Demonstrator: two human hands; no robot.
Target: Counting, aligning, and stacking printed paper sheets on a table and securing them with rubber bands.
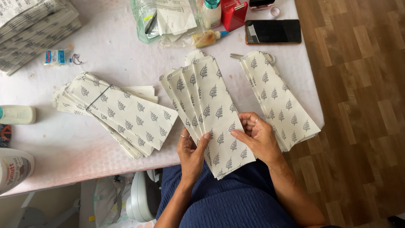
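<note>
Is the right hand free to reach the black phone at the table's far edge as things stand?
Probably not at once: the right hand is gripping the fanned paper bags. The path to the phone crosses only the flat right-hand bag stack.

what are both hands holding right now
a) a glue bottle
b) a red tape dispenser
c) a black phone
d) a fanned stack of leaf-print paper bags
d: the left hand and right hand grip the fanned stack of leaf-print paper bags at its near end, while the phone, glue bottle and red tape dispenser lie untouched at the table's far side.
</note>
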